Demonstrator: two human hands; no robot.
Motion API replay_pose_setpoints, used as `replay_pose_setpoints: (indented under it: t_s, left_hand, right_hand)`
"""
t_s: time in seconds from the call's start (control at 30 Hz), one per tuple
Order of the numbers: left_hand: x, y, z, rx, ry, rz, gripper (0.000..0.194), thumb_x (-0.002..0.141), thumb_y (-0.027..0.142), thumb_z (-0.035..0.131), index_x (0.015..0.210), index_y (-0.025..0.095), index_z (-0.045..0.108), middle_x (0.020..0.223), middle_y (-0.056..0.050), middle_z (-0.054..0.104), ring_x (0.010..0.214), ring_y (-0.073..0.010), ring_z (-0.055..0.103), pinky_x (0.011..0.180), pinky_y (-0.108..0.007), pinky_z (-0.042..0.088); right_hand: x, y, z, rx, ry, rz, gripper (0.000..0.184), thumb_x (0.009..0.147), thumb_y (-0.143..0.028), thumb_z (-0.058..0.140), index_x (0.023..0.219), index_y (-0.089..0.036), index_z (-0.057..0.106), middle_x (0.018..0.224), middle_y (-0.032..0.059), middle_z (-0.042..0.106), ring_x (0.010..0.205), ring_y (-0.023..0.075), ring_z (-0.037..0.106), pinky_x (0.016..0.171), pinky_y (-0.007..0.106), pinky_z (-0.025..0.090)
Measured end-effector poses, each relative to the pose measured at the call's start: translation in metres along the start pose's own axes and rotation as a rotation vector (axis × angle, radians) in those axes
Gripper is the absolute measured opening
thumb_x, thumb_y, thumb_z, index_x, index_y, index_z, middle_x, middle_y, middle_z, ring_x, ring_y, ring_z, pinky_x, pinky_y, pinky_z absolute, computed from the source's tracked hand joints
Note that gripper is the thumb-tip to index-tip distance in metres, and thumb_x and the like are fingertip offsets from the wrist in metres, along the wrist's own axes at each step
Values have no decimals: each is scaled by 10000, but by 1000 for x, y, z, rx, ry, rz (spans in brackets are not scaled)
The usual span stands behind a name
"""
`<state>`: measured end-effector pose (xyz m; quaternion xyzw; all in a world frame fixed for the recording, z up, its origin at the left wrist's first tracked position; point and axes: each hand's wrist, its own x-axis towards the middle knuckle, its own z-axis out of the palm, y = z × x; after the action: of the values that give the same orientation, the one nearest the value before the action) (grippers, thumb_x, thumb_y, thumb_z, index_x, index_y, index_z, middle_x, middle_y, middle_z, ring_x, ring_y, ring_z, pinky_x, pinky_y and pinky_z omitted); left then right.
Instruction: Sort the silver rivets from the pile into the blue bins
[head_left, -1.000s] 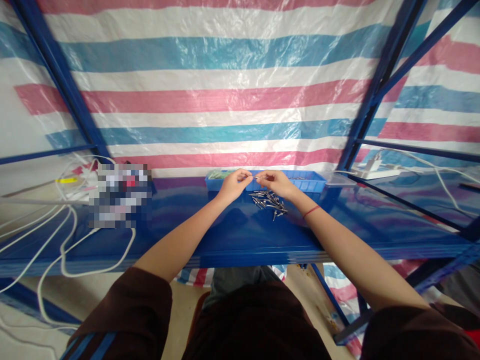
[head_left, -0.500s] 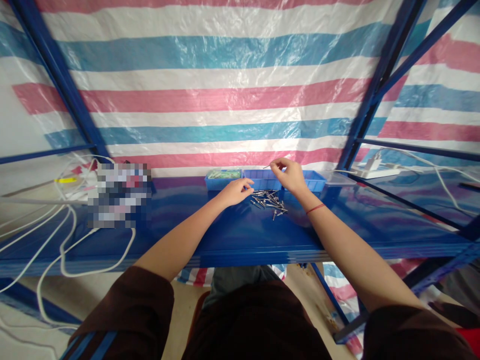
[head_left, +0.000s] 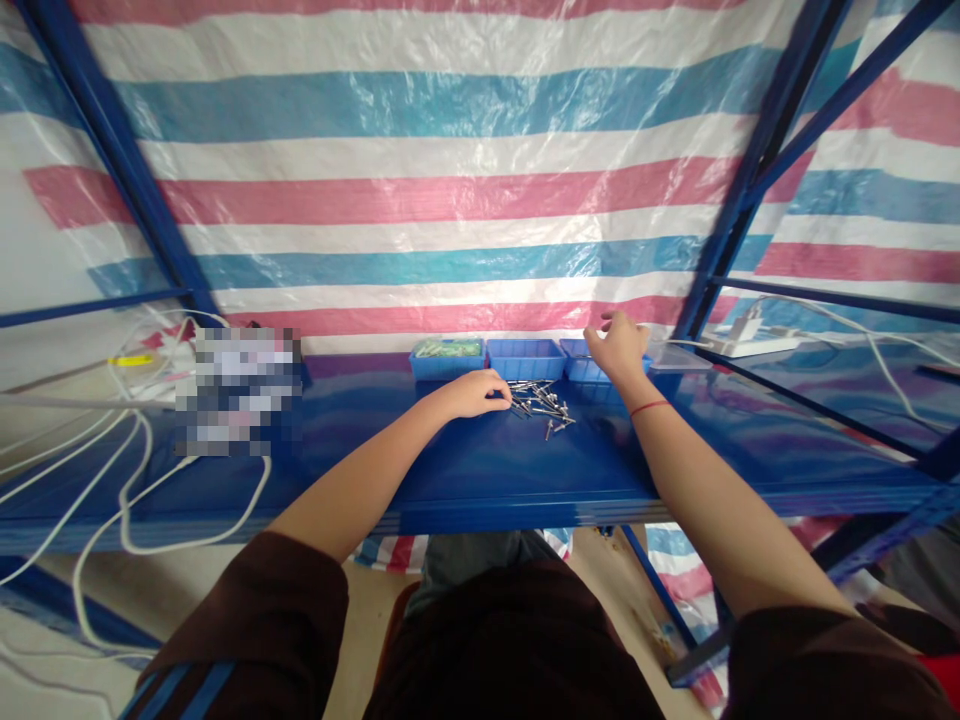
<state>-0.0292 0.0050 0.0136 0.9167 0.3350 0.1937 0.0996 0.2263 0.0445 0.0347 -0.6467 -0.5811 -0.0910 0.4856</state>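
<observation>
On the blue shelf lies a loose pile of silvery pop rivets (head_left: 544, 402) with thin dark stems. My left hand (head_left: 480, 393) is at the pile's left edge, thumb and index finger pinched at a rivet there. Held over the right blue bin (head_left: 592, 372), my right hand (head_left: 621, 348) has its fingers apart, and I see nothing in them. It partly hides that bin, where a few thin pieces show. The middle blue bin (head_left: 526, 362) stands behind the pile. Left of it, another blue bin (head_left: 418, 368) holds green-and-clear small packets.
A clear plastic lid (head_left: 682, 357) lies right of the bins. White power strips (head_left: 754, 340) and cables rest farther right. White cables (head_left: 142, 470) and a blurred-out object (head_left: 240, 390) occupy the left side. Blue metal posts frame the shelf, with striped sheeting behind.
My right hand has moved right from above the middle bin to the right bin, and the thin rivet it held no longer shows. My left hand has lowered to the pile, its fingers closing.
</observation>
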Motion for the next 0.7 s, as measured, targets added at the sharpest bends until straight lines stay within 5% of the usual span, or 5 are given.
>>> replay_pose_setpoints:
  t_s: [0.13,0.33,0.7]
  left_hand:
    - [2,2,1,-71,91,-63,143,813,240,537,842,173,659,908,-49,650,849,-160,590,805,-281,443]
    - [10,13,6,-434,275,-307,164,857,274,461,875,160,577,780,-22,614,718,-131,576,666,-255,473]
    - [10,26,7,-746,237,-437,169,872,311,455,887,158,524,917,-33,582,778,-101,561,619,-191,424]
  right_hand:
    - [-4,-20,-3,234,-240,-153,219,738,-229,495,852,-122,649,865,114,670,811,211,590,811,369,430]
    - [-29,-50,-1,659,-809,-249,297,672,-263,606,932,-132,659,751,49,659,637,133,564,609,274,455]
    - [-39,-60,-3,790,-833,-238,258,689,-363,644,818,-144,691,674,18,633,603,107,522,549,246,392]
